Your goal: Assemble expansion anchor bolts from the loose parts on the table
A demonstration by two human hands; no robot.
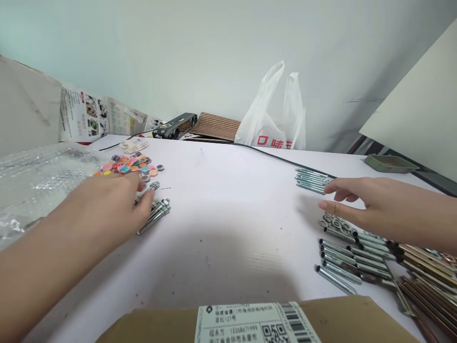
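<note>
At the left, my left hand is curled over a small pile of metal expansion bolts. One expansion bolt lies between its thumb and fingers, its nut end sticking out; the palm hides the rest. My right hand hovers at the right with thumb and fingers apart, holding nothing visible. Its fingertips are by the ends of a row of thin threaded rods. Below that hand lie metal washers and several short metal sleeves.
Colourful round caps lie beyond my left hand, beside clear plastic wrap. A cardboard box with a label is at the near edge. A white plastic bag, a green tray and brown rods are also around.
</note>
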